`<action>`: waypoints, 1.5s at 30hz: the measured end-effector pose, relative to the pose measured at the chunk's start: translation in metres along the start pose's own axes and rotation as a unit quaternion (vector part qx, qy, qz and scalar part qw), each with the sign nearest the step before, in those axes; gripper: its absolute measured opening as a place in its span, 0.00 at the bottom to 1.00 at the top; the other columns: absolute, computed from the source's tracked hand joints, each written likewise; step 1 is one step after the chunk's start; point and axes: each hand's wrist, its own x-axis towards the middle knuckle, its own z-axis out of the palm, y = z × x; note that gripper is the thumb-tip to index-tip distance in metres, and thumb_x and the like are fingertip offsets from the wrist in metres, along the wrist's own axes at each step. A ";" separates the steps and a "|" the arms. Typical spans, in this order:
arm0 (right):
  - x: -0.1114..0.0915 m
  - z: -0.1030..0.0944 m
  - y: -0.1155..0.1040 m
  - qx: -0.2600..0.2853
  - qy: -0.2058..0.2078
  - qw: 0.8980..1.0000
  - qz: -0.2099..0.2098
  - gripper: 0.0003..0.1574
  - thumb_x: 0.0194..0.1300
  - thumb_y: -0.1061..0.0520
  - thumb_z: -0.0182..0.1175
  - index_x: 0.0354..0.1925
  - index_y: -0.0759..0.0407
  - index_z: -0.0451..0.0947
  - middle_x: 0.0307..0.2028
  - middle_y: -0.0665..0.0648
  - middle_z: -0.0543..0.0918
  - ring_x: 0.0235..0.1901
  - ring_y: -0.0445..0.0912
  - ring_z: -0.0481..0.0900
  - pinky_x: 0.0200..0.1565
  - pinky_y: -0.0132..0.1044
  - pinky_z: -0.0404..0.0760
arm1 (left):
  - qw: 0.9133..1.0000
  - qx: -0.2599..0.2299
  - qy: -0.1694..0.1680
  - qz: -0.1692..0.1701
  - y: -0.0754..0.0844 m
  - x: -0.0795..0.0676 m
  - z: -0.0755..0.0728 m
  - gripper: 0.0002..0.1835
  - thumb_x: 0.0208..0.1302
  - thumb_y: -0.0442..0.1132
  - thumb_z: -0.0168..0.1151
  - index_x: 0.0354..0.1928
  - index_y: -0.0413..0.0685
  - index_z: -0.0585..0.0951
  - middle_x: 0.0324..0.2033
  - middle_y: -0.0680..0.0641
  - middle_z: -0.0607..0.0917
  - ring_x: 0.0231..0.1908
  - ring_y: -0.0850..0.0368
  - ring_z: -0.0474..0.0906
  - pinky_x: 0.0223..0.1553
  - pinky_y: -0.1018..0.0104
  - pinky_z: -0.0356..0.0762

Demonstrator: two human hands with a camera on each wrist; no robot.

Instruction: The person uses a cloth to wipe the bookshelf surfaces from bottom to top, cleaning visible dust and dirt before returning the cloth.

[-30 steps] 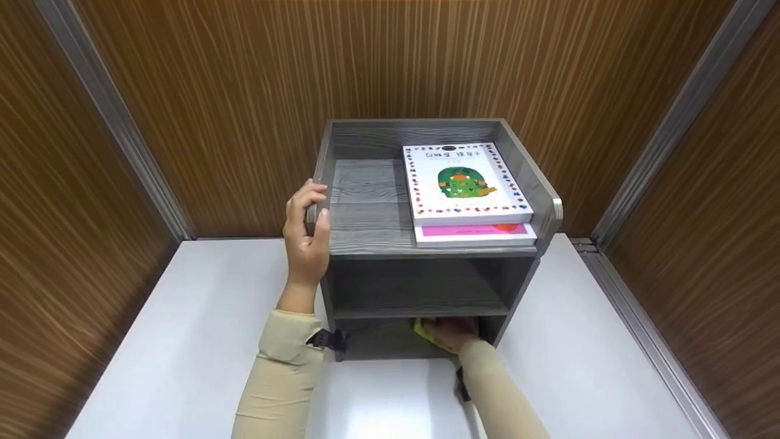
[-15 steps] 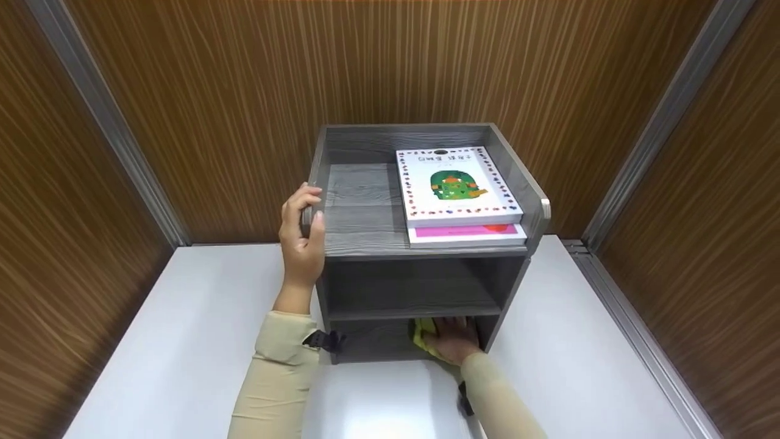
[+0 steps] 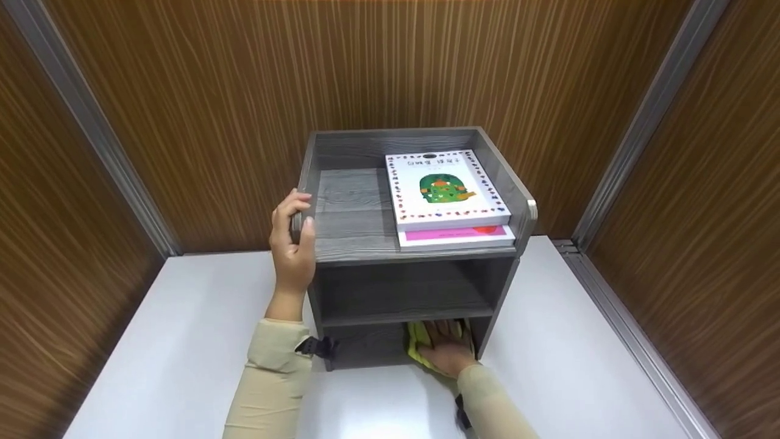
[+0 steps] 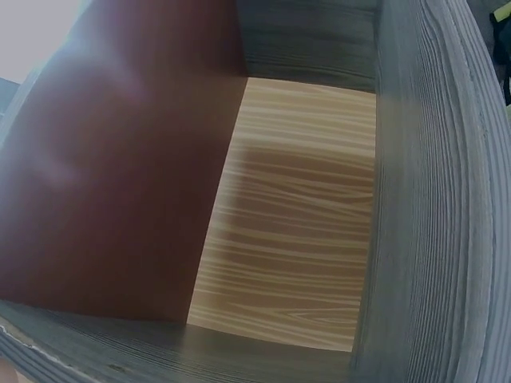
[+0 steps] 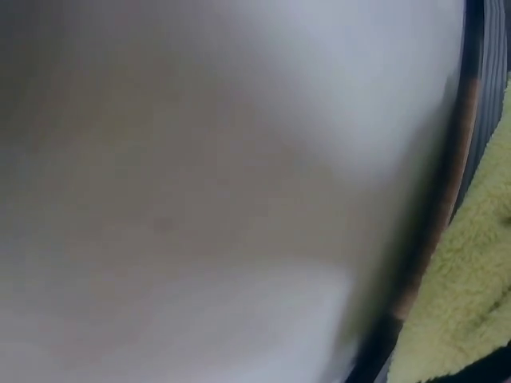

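Note:
A small grey wood-grain shelf unit [image 3: 356,228] stands on the white table. At its left side panel, my left hand [image 3: 292,253] grips the edge, thumb on the inner side and fingers bent over the top. The left wrist view faces the grey panels [image 4: 435,199] from close by. Down in the lowest compartment, my right hand [image 3: 448,353] presses a yellow cloth [image 3: 415,341] flat with spread fingers, near the front right corner. Fuzzy pile shows on the cloth [image 5: 463,295] in the right wrist view; that hand is outside this view.
Two books, a white one [image 3: 451,207] over one with a pink cover [image 3: 445,235], lie on the top board's right side. A middle board [image 3: 405,314] sits just above the right hand. Wood-patterned walls [image 3: 390,67] enclose the white table [image 3: 207,317].
My right hand has drawn the cloth toward the front edge of the lowest board, and its fingers now show spread. The left hand keeps its grip. The head view has shifted slightly.

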 end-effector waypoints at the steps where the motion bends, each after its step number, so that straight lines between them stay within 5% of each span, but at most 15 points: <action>1: -0.001 0.000 0.000 -0.002 0.000 1.000 -0.001 0.45 0.55 0.30 0.34 0.64 0.52 0.43 0.63 0.57 0.46 0.61 0.55 0.38 0.55 0.57 0.35 | 1.000 -0.001 0.001 -0.002 0.000 -0.001 0.000 0.11 0.50 0.28 0.44 0.34 0.25 0.68 0.40 0.33 0.72 0.51 0.38 0.61 0.55 0.53 0.52; 14: 0.004 0.007 -0.013 0.021 -0.008 1.000 0.012 0.47 0.54 0.29 0.32 0.64 0.49 0.39 0.64 0.55 0.41 0.61 0.58 0.34 0.51 0.63 0.35 | 1.000 -0.016 0.005 -0.005 0.000 -0.001 0.002 0.11 0.50 0.29 0.43 0.34 0.25 0.67 0.39 0.32 0.72 0.50 0.37 0.61 0.54 0.52 0.53; 22: 0.009 0.012 -0.047 0.016 -0.022 1.000 -0.015 0.46 0.54 0.28 0.29 0.64 0.46 0.34 0.64 0.55 0.36 0.60 0.58 0.31 0.49 0.64 0.27 | 1.000 -0.009 0.008 -0.006 0.000 0.001 -0.001 0.11 0.50 0.29 0.43 0.34 0.25 0.68 0.39 0.32 0.72 0.51 0.37 0.61 0.55 0.52 0.52; 45: 0.018 0.033 -0.139 -0.007 -0.051 0.994 -0.093 0.50 0.49 0.22 0.25 0.64 0.43 0.35 0.64 0.50 0.34 0.61 0.50 0.26 0.53 0.60 0.32 | 1.000 -0.002 -0.001 -0.004 -0.002 -0.003 -0.001 0.11 0.50 0.28 0.43 0.34 0.25 0.67 0.40 0.33 0.72 0.51 0.38 0.61 0.54 0.52 0.53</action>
